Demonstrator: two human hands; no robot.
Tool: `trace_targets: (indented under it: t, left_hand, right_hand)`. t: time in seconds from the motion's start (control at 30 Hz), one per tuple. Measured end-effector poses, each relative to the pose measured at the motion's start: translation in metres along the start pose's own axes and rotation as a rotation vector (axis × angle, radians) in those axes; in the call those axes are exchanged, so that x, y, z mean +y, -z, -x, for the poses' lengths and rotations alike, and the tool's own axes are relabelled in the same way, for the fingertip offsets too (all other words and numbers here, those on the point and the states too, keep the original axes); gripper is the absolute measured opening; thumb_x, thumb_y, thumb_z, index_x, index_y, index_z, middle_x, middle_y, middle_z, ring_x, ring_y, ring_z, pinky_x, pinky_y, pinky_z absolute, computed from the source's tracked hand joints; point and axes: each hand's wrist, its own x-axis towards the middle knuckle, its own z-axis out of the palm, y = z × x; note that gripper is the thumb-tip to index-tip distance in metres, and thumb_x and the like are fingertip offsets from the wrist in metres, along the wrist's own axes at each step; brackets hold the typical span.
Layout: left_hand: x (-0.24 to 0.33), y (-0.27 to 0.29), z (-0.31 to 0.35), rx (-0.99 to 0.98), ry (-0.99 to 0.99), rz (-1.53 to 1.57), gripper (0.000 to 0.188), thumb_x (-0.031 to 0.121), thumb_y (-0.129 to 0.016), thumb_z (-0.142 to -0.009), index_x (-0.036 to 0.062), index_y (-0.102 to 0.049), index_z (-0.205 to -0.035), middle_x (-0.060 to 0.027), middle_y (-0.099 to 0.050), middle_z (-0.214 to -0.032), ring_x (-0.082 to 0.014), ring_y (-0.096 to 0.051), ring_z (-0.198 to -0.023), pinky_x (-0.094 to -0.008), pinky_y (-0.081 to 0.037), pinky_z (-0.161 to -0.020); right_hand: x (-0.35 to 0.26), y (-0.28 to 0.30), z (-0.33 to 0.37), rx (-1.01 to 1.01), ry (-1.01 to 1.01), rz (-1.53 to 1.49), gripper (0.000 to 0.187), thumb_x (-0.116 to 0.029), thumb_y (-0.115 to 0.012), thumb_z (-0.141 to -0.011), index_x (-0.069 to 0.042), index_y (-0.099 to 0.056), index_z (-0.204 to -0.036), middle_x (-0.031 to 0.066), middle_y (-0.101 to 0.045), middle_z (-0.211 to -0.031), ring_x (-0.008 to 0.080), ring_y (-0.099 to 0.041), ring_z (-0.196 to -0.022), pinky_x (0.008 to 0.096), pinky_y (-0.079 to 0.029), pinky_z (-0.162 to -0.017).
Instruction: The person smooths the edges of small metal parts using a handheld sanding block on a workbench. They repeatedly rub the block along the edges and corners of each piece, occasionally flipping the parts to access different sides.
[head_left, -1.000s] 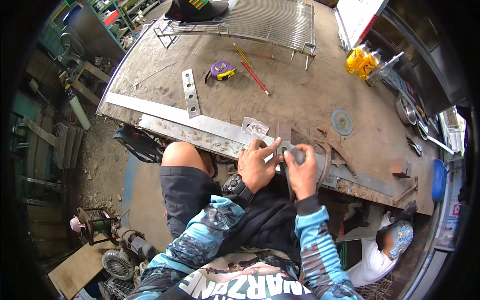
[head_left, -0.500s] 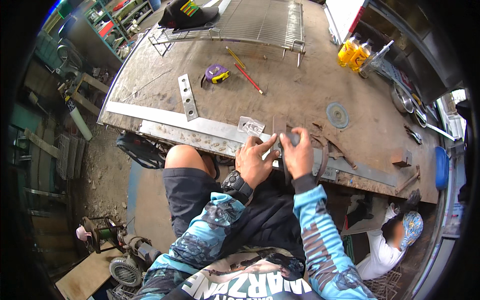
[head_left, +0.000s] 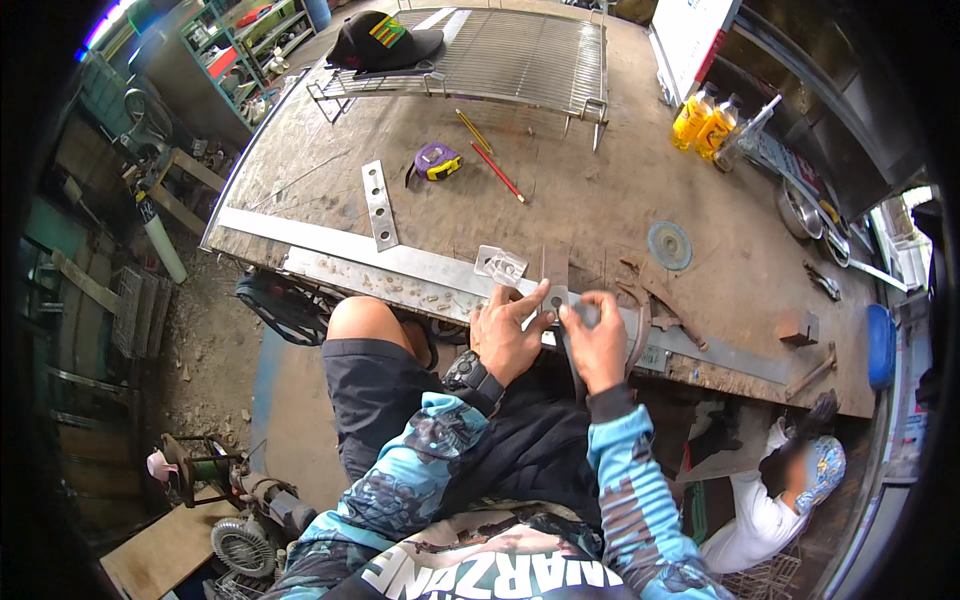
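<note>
My left hand (head_left: 507, 333) is closed on a small metal plate with a hole (head_left: 558, 297), its index finger and thumb at the plate's left edge. My right hand (head_left: 600, 348) pinches the right side with curled fingers. Just behind the plate lies a flat brownish metal piece (head_left: 556, 262). A long flat metal bar (head_left: 350, 240) runs along the bench edge and passes beneath my hands. Beside my left fingers sits a bent shiny metal piece (head_left: 500, 264). A rusty clamp (head_left: 640, 325) stands right of my right hand. A dark strip hangs below the plate, partly hidden.
On the bench (head_left: 330, 200) lie a drilled metal strip (head_left: 378, 205), tape measure (head_left: 437, 161), red pencil (head_left: 497, 172), grinding disc (head_left: 670, 246) and hammer (head_left: 812, 372). A wire rack (head_left: 520, 60) with a cap stands behind. Another person (head_left: 765, 510) crouches at lower right.
My right hand has shifted down and to the right along the plate, uncovering its hole. My left hand stays at its left edge. The whole view has shifted slightly.
</note>
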Motion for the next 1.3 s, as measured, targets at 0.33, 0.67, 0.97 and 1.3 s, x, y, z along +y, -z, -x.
trace_targets:
  t: [0.33, 0.67, 0.97, 1.3]
  left_hand:
    - [-0.004, -0.003, 0.002, -0.027, 0.035, -0.019, 0.048, 0.039, -0.075, -0.09, 0.0302, -0.07, -0.137, -0.0083, -0.065, -0.111, -0.0296, -0.065, -0.107, -0.0442, -0.046, -0.092]
    - [-0.005, -0.004, 0.002, -0.008, 0.013, 0.007, 0.049, 0.037, -0.078, -0.088, 0.0317, -0.07, -0.137, -0.0097, -0.064, -0.121, -0.0295, -0.064, -0.114, -0.047, -0.046, -0.094]
    - [-0.011, 0.021, -0.029, -0.005, -0.356, 0.057, 0.043, 0.017, -0.068, -0.095, 0.0204, -0.069, -0.137, -0.0152, -0.06, -0.129, -0.0349, -0.06, -0.117, -0.0468, -0.048, -0.099]
    - [0.005, 0.024, -0.068, -0.384, -0.497, -0.345, 0.035, 0.016, -0.076, -0.084, 0.0141, -0.074, -0.119, -0.0157, -0.061, -0.114, -0.0371, -0.063, -0.109, -0.0462, -0.051, -0.094]
  right_hand:
    - [0.001, 0.001, 0.006, -0.02, -0.06, 0.001, 0.042, -0.04, -0.078, -0.088, -0.011, -0.063, -0.115, 0.0238, -0.074, -0.101, 0.0459, -0.07, -0.096, 0.0525, -0.054, -0.078]
    - [0.039, 0.024, 0.04, 0.003, 0.044, -0.174, 0.04, -0.026, -0.085, -0.084, -0.003, -0.064, -0.11, 0.0165, -0.072, -0.1, 0.0277, -0.07, -0.093, 0.0394, -0.054, -0.085]
    - [0.021, 0.096, 0.071, 0.025, -0.227, -0.727, 0.033, -0.022, -0.08, -0.095, -0.004, -0.063, -0.117, 0.0005, -0.067, -0.1, 0.0075, -0.059, -0.089, 0.0225, -0.046, -0.082]
    - [0.029, 0.096, 0.086, 0.005, -0.228, -0.771, 0.033, -0.017, -0.08, -0.094, -0.002, -0.061, -0.117, 0.003, -0.068, -0.103, 0.0087, -0.06, -0.091, 0.0235, -0.048, -0.085]
